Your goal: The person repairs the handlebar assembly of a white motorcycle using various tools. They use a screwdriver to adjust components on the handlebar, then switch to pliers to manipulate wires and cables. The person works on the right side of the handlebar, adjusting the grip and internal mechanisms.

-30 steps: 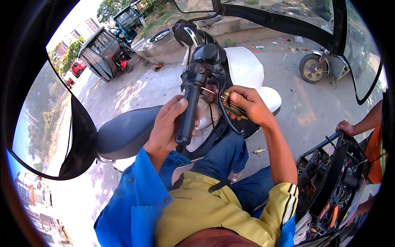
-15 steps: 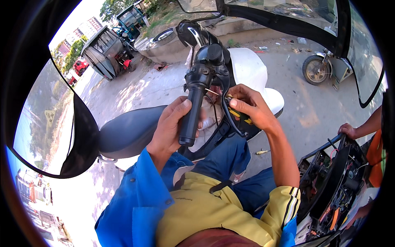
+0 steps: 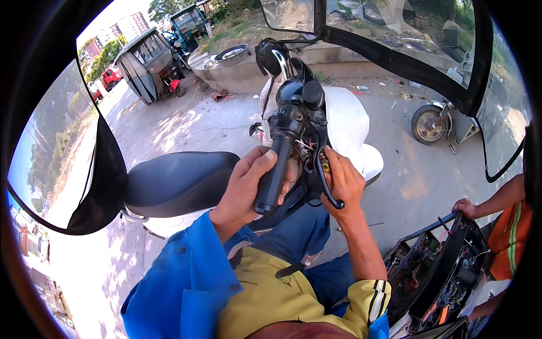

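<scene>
The left grip (image 3: 246, 183) is closing around a black handlebar handle (image 3: 275, 172) at the centre of the frame, its thumb lying along the near side. The right grip (image 3: 346, 184), just right of it, is pinching a small yellowish tool (image 3: 326, 164) narrowly between the fingers, behind a curved black lever (image 3: 322, 152). The tool's thin shaft is pointing left, toward the handlebar's underside; whether it is touching anything there, I cannot tell.

Beneath, grey ground (image 3: 395, 166) is stretching outdoors in sun and dappled shade. A dark seat (image 3: 180, 183) is sitting left of centre, and a white body panel (image 3: 345, 116) is showing above the right grip. A covered three-wheeler (image 3: 148, 62) is standing at upper left, a tyre (image 3: 232, 55) is lying on a ledge at upper centre, and at lower right a co-worker's hand (image 3: 466, 208) is resting on an open, wire-filled black frame (image 3: 433, 223).
</scene>
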The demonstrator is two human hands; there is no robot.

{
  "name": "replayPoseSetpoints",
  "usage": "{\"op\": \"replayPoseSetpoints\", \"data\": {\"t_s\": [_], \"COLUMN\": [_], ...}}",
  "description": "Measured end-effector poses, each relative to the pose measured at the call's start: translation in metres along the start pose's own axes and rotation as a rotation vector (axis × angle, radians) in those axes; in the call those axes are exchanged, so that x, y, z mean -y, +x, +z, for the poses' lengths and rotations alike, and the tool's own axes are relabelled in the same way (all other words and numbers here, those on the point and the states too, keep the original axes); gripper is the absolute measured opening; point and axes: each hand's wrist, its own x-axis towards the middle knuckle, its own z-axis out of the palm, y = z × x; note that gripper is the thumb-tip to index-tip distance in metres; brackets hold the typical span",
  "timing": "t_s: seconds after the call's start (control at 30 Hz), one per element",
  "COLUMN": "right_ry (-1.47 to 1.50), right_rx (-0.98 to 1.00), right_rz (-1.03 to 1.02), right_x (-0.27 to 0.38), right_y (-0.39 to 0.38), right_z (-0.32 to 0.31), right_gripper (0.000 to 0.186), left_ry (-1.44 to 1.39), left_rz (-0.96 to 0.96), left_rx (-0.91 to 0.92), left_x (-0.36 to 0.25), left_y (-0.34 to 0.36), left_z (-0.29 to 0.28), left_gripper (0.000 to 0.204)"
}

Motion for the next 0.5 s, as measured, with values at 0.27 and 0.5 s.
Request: {"op": "replayPoseSetpoints", "data": {"t_s": [0.27,0.5], "right_ry": [0.599,0.042], "right_rx": [0.506,0.177], "right_rz": [0.59,0.231], "right_x": [0.002,0.014], "right_y": [0.035,0.02], "right_z": [-0.048,-0.029], "right_gripper": [0.03,0.026], "left_ry": [-0.001,-0.01], "left_rz": [-0.001,0.003], "left_rx": [-0.013,-0.023], "left_x": [-0.003,-0.002], "left_y": [-0.003,-0.001], "left_z": [0.003,0.004], "left_gripper": [0.039,0.04]}}
